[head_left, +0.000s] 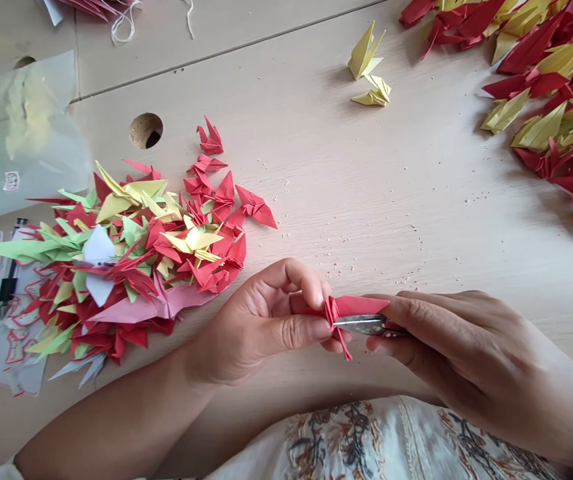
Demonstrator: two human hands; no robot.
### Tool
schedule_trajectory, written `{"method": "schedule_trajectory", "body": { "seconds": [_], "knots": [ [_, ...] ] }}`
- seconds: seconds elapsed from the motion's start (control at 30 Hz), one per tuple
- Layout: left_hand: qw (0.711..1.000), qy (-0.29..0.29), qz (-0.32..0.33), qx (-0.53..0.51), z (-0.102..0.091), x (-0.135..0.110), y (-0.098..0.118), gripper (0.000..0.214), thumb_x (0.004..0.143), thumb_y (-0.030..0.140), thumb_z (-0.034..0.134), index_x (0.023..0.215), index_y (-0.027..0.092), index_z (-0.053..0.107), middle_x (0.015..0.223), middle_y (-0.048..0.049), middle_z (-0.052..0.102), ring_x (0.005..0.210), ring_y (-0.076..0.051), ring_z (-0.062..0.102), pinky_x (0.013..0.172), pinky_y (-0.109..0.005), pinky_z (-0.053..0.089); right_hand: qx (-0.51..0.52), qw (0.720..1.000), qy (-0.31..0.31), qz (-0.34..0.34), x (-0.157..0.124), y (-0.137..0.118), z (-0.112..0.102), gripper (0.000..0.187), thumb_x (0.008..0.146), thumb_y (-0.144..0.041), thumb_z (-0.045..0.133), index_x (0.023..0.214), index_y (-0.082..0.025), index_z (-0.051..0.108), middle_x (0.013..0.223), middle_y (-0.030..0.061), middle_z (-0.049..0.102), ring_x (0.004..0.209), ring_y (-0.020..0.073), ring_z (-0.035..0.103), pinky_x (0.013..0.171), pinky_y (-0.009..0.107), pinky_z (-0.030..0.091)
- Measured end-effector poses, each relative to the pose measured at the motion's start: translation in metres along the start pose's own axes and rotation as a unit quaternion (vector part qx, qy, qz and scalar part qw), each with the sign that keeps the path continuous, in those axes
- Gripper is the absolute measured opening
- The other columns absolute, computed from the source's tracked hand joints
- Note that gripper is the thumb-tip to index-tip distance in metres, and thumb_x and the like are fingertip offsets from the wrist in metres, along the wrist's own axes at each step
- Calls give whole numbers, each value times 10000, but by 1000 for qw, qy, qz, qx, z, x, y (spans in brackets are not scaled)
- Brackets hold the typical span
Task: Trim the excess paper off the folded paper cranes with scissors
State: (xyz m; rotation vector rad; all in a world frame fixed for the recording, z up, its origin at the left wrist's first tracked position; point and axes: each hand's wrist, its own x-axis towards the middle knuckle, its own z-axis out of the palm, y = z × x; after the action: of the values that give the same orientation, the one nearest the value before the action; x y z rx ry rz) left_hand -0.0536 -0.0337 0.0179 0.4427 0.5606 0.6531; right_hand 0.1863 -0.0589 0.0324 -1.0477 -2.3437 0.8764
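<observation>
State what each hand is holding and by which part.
The left hand pinches a red origami crane at its gathered end; the right hand grips a small metal tool, scissors or tweezers, by its rear end.

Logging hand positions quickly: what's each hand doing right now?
Left hand: closed, holding a red origami crane.
Right hand: closed, holding a small metal tool.

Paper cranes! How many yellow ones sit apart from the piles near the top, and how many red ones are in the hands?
Yellow paper cranes sitting apart: 2
Red paper crane between the left hand and right hand: 1
Total: 3
</observation>
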Motion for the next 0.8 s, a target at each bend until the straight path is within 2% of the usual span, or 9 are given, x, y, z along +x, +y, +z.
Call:
{"method": "schedule_trajectory", "body": {
  "seconds": [0.3,0.8],
  "knots": [
    [1000,9,-7,4,0,0,0,141,894,68,753,891,185,674,904,32,658,803,-103,764,739,-193,606,-11,1000,-8,10,2,-1,1,217,1100,-227,431,908,-208,532,729,28,667,520,142,528,526,330,399],
    [1000,14,-7,9,1,-1,0,128,900,84,750,897,194,684,906,37,655,789,-99,748,705,-190,590,-8,1000,-11,9,-2,-1,-2,232,1105,-234,414,896,-221,512,710,11,642,516,137,515,523,318,396]
  ]
}}
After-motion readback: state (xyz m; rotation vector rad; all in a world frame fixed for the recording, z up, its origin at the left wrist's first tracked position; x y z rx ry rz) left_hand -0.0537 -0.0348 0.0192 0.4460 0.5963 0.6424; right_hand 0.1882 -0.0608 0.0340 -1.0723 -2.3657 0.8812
